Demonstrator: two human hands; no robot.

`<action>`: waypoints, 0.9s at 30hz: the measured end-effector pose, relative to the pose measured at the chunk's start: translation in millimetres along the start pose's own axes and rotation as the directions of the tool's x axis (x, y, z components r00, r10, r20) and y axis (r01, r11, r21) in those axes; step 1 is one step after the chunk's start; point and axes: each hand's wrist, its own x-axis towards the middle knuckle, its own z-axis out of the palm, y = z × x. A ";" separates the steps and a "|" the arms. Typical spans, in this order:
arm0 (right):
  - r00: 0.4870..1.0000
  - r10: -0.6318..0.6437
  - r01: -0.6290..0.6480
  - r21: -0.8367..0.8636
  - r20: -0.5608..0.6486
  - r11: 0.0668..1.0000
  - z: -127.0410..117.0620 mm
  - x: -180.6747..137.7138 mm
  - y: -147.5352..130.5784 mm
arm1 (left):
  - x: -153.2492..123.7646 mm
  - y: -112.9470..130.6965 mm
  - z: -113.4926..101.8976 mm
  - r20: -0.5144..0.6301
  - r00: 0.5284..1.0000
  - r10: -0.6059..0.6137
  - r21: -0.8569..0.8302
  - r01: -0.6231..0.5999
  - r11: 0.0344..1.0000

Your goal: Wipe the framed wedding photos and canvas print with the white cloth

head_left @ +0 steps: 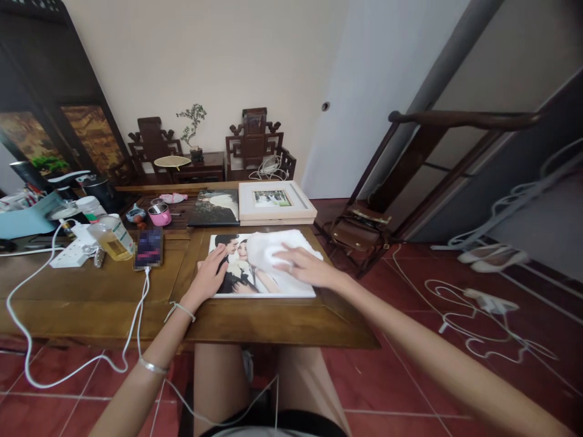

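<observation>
A white-edged photo panel (243, 287) showing a couple in wedding dress lies flat near the table's front edge. My left hand (210, 274) rests on its left side, fingers stretched out and apart, holding nothing. Over the upper right part of the panel is spread a white cloth (261, 244), which hides that portion of the picture. On top of the cloth, my right hand (304, 266) presses and holds it against the panel; its fingers are partly blurred.
Behind the panel are a white-framed picture (298, 200) and a dark photo panel (214, 208). Leftward stand a phone (149, 247) on a charging cable, a bottle (112, 237), a power strip (71, 253) and a pink cup (159, 214). A wooden chair (364, 227) holds a brown bag.
</observation>
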 end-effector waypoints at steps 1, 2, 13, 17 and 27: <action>0.999 -0.011 0.011 -0.011 0.030 1.000 2.3 -16.2 -11.6 | 0.4 -0.8 1.0 -0.009 1.000 0.009 -0.001 -0.009 1.000; 0.999 -0.023 0.024 -0.019 0.049 1.000 4.0 -32.1 -24.1 | 0.9 -1.8 2.1 -0.016 1.000 0.018 -0.003 -0.018 1.000; 0.993 -0.078 0.079 -0.009 0.089 0.997 7.0 -39.8 -41.3 | 2.1 -7.6 4.4 -0.004 0.999 0.050 0.011 -0.050 0.999; 0.998 -0.053 0.052 -0.030 -0.022 0.998 3.8 21.3 0.5 | 1.6 -7.0 3.8 -0.004 0.999 0.043 0.015 -0.043 0.999; 0.993 -0.040 0.030 -0.087 -0.110 0.996 4.3 49.1 9.1 | 0.2 0.6 -1.0 0.013 1.000 0.015 0.001 -0.015 1.000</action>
